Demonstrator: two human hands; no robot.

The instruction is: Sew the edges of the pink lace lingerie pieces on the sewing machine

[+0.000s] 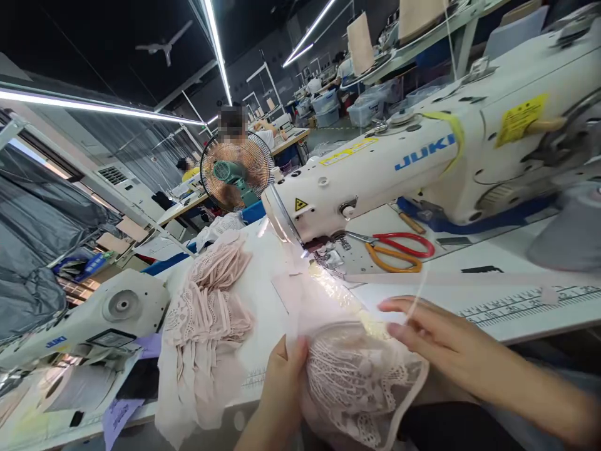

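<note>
In front of me hangs a pale pink lace piece (347, 376), shaped like a bra cup with a trimmed edge. My left hand (288, 369) pinches its left side between thumb and fingers. At its upper right is my right hand (432, 338), slightly blurred, with thumb and forefinger apart near the edge. A thin pale strand passes by these fingers. Just beyond the lace, the white sewing machine (375, 181) has its lit needle area and presser foot (328, 257) over the table. A stack of similar lace pieces (206, 307) lies left of my left hand.
Red-and-orange-handled scissors (399, 250) lie beside the machine bed. A printed ruler strip (516, 307) runs along the table's right front. A blurred thread cone (570, 228) stands far right. Another sewing machine (107, 307) is at left; a fan (237, 169) and people are behind.
</note>
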